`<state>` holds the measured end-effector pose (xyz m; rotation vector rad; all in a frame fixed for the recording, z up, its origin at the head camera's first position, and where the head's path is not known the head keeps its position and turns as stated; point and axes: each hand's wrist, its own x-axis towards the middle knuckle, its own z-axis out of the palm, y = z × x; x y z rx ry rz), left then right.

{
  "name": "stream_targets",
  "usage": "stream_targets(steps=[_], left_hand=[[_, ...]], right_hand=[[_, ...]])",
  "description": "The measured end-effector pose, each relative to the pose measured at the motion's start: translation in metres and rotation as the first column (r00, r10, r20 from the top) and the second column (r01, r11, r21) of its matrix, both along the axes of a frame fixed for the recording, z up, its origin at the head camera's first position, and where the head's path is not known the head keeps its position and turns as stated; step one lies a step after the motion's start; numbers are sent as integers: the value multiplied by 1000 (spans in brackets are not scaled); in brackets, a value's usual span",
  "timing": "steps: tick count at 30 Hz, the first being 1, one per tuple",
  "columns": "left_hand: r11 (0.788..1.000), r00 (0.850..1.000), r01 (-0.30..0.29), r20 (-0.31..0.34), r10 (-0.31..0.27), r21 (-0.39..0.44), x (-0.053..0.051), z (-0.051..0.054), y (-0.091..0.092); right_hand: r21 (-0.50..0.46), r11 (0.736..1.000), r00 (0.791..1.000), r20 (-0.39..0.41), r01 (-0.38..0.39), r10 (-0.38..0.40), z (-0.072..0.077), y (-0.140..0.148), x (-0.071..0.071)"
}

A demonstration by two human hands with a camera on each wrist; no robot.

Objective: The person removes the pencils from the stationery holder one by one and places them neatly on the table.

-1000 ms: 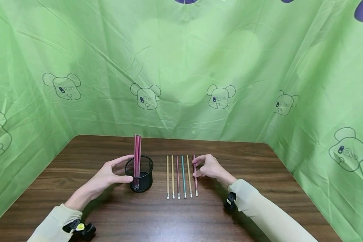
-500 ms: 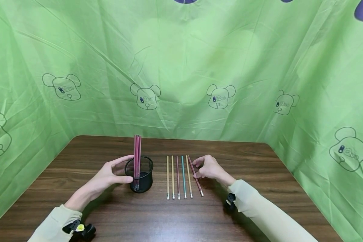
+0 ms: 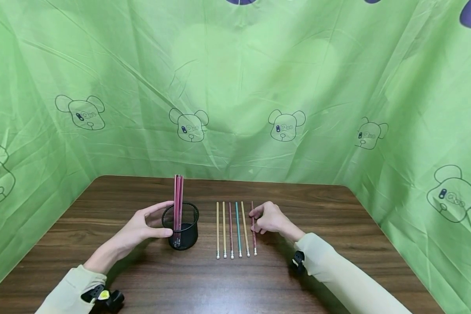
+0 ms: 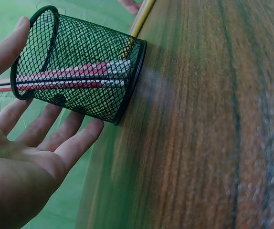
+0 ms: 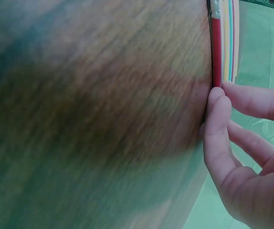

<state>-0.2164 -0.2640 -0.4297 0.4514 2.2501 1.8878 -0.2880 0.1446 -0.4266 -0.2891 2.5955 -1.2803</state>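
Green cloth [image 3: 239,87] behind, I see red pencil [image 3: 254,244] straightened, row [image 3: 238,229] neater; right hand [image 3: 271,218] pinches it, left hand [image 3: 141,230] grips mesh cup [image 3: 189,237].

Cup [image 3: 189,238]: black mesh. Inside pencils [image 3: 178,198]: pinkish red. Pencil row [image 3: 238,229] at its three o'clock, counting outward: yellow, yellow, red, blue, yellow, red; erasers [image 3: 232,257] white. Table [image 3: 161,283]: brown, streaked grain. Cloth [image 3: 239,161] at twelve o'clock: green, printed with outlined animal faces. Sleeves [image 3: 337,267]: cream.
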Motion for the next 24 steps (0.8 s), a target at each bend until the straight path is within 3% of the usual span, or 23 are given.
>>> stream_targets(steps=[12,24], left_hand=[[1000,1000,-3,1,3,-8,-1,2,0],[1000,1000,-6,-14,5,-29,-1,1,0]], right_hand=[[32,999,999,-22,-35,36,0,2,-5],[125,992,997,-75,-14,23,-2,2,-6]])
